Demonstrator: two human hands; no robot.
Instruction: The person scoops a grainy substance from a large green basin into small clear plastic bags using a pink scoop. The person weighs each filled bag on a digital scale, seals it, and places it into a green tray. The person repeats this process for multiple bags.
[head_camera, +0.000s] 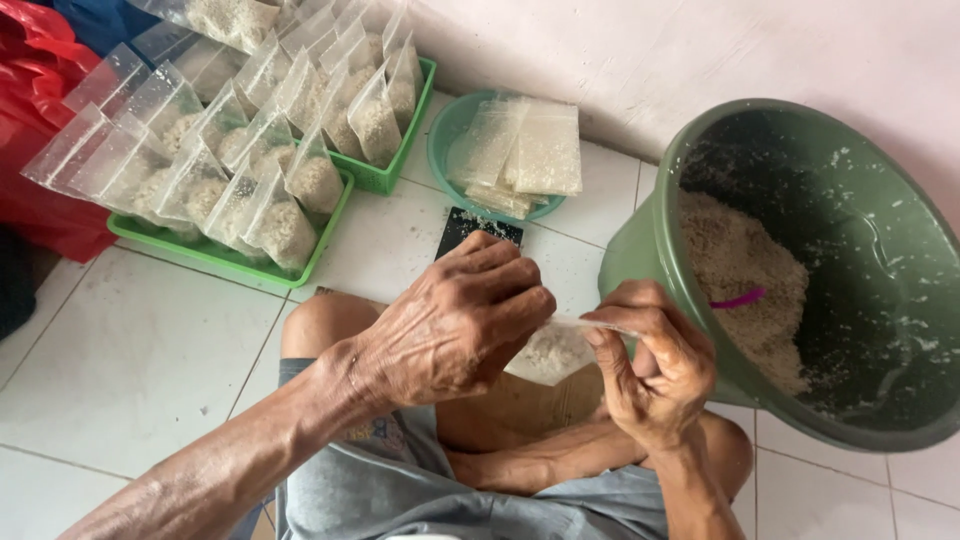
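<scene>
head | white tiled floor (130, 360) | pale wall (700, 50) | green bucket (640, 250)

Clear filled pouches (290, 190) upright in green trays (330, 240), flat ones (525, 150) in a teal bowl (445, 135), one (555, 350) between the fingers (610, 350).

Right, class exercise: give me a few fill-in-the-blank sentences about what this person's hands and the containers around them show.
1. Both the left hand and the right hand hold one small clear ____ between them.
2. The filled packets stand upright in flat trays coloured ____.
3. The big tilted bucket holds a pale grainy mix and a ____ scoop handle.
4. The flat packets lie in a round ____.

Missing words: bag; green; purple; bowl
</scene>
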